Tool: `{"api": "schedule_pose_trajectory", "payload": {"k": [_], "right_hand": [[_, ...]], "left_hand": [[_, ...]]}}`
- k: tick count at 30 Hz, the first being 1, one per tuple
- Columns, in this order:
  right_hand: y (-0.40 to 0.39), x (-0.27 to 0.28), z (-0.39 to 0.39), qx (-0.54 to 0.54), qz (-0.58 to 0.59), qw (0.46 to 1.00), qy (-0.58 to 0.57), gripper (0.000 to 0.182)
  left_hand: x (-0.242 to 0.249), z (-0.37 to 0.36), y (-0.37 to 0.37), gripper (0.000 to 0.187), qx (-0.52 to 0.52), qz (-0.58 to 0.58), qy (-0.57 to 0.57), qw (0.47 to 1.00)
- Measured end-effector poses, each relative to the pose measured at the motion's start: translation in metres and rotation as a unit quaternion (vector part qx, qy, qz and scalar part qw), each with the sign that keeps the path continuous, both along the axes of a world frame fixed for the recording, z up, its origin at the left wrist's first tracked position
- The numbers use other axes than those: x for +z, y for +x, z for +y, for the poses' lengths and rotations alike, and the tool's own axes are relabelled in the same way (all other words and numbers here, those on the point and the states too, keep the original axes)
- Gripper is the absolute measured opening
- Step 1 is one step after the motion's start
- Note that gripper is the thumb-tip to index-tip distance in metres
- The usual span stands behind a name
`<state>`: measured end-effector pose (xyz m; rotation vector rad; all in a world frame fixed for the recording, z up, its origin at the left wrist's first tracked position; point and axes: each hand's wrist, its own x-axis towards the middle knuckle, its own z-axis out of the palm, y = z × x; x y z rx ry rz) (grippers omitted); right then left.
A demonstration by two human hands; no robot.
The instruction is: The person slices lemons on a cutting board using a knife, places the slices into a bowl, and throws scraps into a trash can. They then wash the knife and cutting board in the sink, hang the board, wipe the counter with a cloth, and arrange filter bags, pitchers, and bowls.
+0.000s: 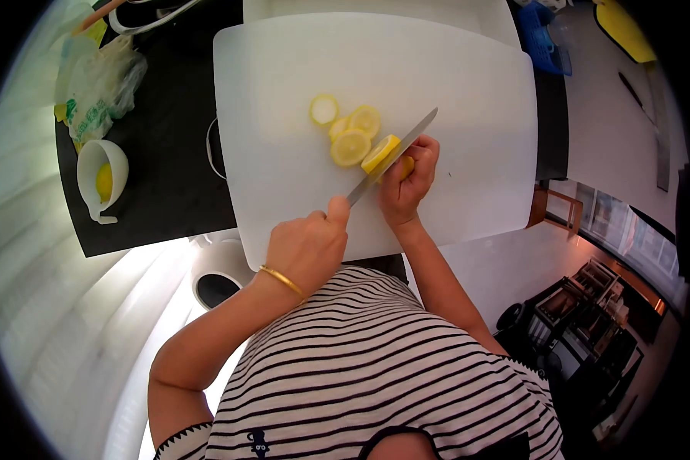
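My left hand (308,244) is closed round the handle of a knife (414,133), its blade slanting up and to the right. The blade lies against a cut lemon. My right hand (412,184) has its fingers curled round the lemon (408,166) on the near side of the blade. On the far side of the blade stands a thick lemon slice (380,154). Several lemon slices (350,147) overlap just left of it, and a pale end piece (324,110) lies beyond them. All rest on a white cutting board (468,84).
A white cup-shaped container (92,170) with a whole lemon (104,182) inside stands on the dark table (172,153) at left. Behind it lies a crumpled plastic bag (107,88). A blue basket (543,37) sits at the far right, and a white bin (221,268) stands below the table.
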<state>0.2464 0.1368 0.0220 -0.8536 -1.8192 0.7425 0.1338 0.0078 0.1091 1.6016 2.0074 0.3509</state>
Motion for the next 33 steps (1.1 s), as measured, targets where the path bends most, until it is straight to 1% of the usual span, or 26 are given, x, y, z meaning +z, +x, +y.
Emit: {"api": "schedule_pose_trajectory", "payload": {"k": [4, 6, 8, 10, 12, 13, 15, 18, 19, 21, 23, 27, 31, 33], "right_hand": [[-0.001, 0.002, -0.001, -0.005, -0.01, 1.0, 0.009, 0.01], [-0.001, 0.004, -0.003, -0.002, -0.015, 1.0, 0.014, 0.007], [0.001, 0.003, 0.001, 0.004, -0.007, 1.0, 0.008, 0.008], [0.004, 0.002, -0.002, 0.012, 0.0, 1.0, -0.003, 0.008], [0.004, 0.001, -0.003, -0.008, -0.019, 1.0, -0.001, 0.009], [0.002, -0.001, -0.002, -0.01, -0.018, 1.0, 0.001, 0.009], [0.001, -0.006, -0.004, -0.041, 0.054, 0.997, -0.047, 0.011], [0.001, -0.007, -0.003, -0.03, 0.041, 0.998, -0.034, 0.011], [0.0, -0.007, -0.003, -0.029, 0.043, 0.998, -0.037, 0.011], [0.001, -0.008, -0.002, -0.034, 0.03, 0.999, -0.026, 0.012], [0.001, -0.008, -0.001, -0.038, 0.027, 0.999, -0.014, 0.012], [0.0, -0.006, -0.001, -0.042, 0.023, 0.999, 0.011, 0.011], [-0.001, -0.004, -0.001, -0.041, 0.023, 0.999, -0.001, 0.01], [-0.002, -0.002, 0.0, -0.038, 0.012, 0.999, 0.01, 0.008]], "left_hand": [[-0.027, 0.031, 0.004, 0.019, -0.002, -0.017, -0.034, 0.999], [-0.042, 0.045, 0.006, 0.024, 0.004, -0.024, -0.07, 0.997], [-0.046, 0.05, 0.006, 0.027, 0.003, -0.023, -0.062, 0.998], [-0.045, 0.047, 0.007, 0.029, 0.004, -0.023, -0.06, 0.998], [-0.036, 0.041, 0.005, 0.027, 0.009, -0.027, -0.018, 0.999], [-0.03, 0.036, 0.004, 0.027, 0.007, -0.026, -0.016, 1.0], [-0.008, 0.019, 0.004, 0.024, 0.025, -0.021, -0.011, 0.999], [0.006, 0.001, 0.002, 0.023, 0.014, -0.001, 0.001, 1.0], [0.005, -0.001, 0.002, 0.023, 0.015, 0.001, -0.002, 1.0], [0.003, -0.003, 0.003, 0.023, 0.003, 0.008, 0.035, 0.999], [0.002, -0.002, 0.003, 0.023, 0.001, 0.008, 0.033, 0.999], [0.006, -0.004, 0.004, 0.022, 0.002, 0.009, 0.015, 1.0], [0.001, -0.002, 0.009, 0.022, 0.016, 0.016, 0.0, 1.0], [-0.002, 0.004, 0.01, 0.022, 0.022, -0.01, -0.019, 1.0]]}}
